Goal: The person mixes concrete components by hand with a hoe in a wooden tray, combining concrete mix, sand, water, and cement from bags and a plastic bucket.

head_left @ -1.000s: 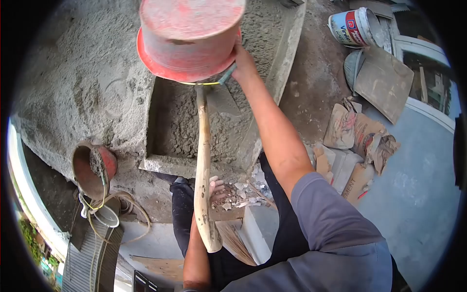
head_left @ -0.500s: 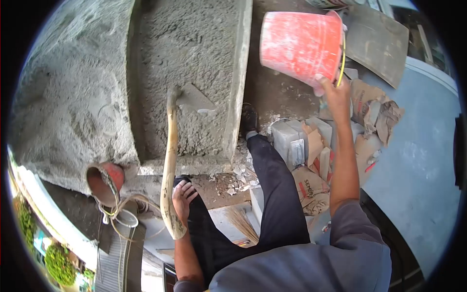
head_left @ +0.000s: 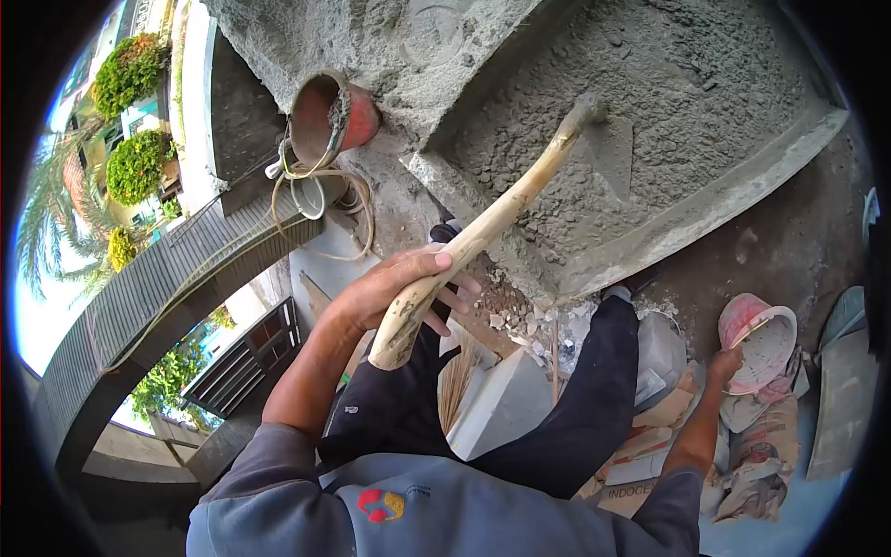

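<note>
My left hand (head_left: 404, 288) is at the wooden handle of a hoe (head_left: 497, 218), thumb over the near side and fingers loosely spread behind it. The hoe's blade (head_left: 613, 158) sits in the wet grey mortar (head_left: 687, 102) inside a trough (head_left: 705, 227). Low at the right, my right hand (head_left: 726, 366) is closed at the edge of a red bucket (head_left: 742, 320), where its yellow handle meets the rim. The bucket is tilted, its mouth turned towards me, with pale residue inside.
A second red bucket (head_left: 357, 121) lies tipped beside a grey heap (head_left: 418, 37). A looped hose (head_left: 364, 218) hangs near a small pail (head_left: 309, 197). Blocks (head_left: 661, 357), rubble, a straw broom (head_left: 455, 390) and torn cement bags (head_left: 761, 455) surround my legs.
My view has swung left. The right hand has lowered the bucket and turned its mouth towards me. My left hand has moved from my knee to the hoe handle.
</note>
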### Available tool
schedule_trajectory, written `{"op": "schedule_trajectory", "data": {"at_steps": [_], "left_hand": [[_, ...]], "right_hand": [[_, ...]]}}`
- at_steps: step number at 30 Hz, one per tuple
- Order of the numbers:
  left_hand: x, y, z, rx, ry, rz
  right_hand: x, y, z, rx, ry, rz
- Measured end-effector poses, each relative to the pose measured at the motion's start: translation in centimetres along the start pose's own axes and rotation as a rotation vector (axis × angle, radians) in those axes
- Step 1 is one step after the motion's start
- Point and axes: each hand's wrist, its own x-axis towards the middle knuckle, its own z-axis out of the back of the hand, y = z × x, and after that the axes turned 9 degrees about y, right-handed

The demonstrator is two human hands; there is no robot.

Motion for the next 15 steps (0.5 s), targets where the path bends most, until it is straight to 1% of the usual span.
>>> {"op": "schedule_trajectory", "data": {"at_steps": [1,3,5,6,7,8,9,10,11,12,14,15], "left_hand": [[-0.2,0.0,-0.2,-0.039,0.018,0.003],[-0.8,-0.1,-0.4,0.002,0.048,-0.026],[-1.3,0.4,0.5,-0.068,0.097,-0.042],[-1.5,1.2,1.5,-0.151,0.124,-0.055],[-1.3,2.0,2.9,-0.215,0.142,-0.100],[-1.1,2.5,4.8,-0.238,0.103,-0.125],[-0.8,2.9,7.3,-0.260,0.062,-0.149],[-0.5,4.1,10.4,-0.338,-0.023,-0.192],[-0.3,4.7,13.5,-0.360,-0.152,-0.258],[0.1,5.7,17.7,-0.385,-0.225,-0.302],[0.9,7.0,25.6,-0.547,-0.379,-0.407],[1.0,7.7,29.5,-0.572,-0.428,-0.447]], "right_hand": [[-1.2,1.5,0.7,-0.039,0.009,-0.050],[-6.0,8.1,6.6,-0.125,0.014,-0.148],[-6.1,11.0,7.6,-0.089,-0.177,0.171],[-6.0,12.9,8.6,-0.072,-0.277,0.332],[-8.0,17.8,11.6,0.196,-0.135,0.358],[-11.3,24.4,15.5,0.462,0.010,0.384],[-13.9,29.7,18.1,0.703,0.179,0.417],[-15.8,34.8,19.9,0.804,0.314,0.403],[-17.8,39.8,22.1,0.921,0.468,0.357],[-18.5,43.9,22.6,0.996,0.603,0.276],[-20.2,50.6,23.0,1.014,0.674,0.252],[-20.6,52.4,22.2,1.003,0.733,0.233]]}}
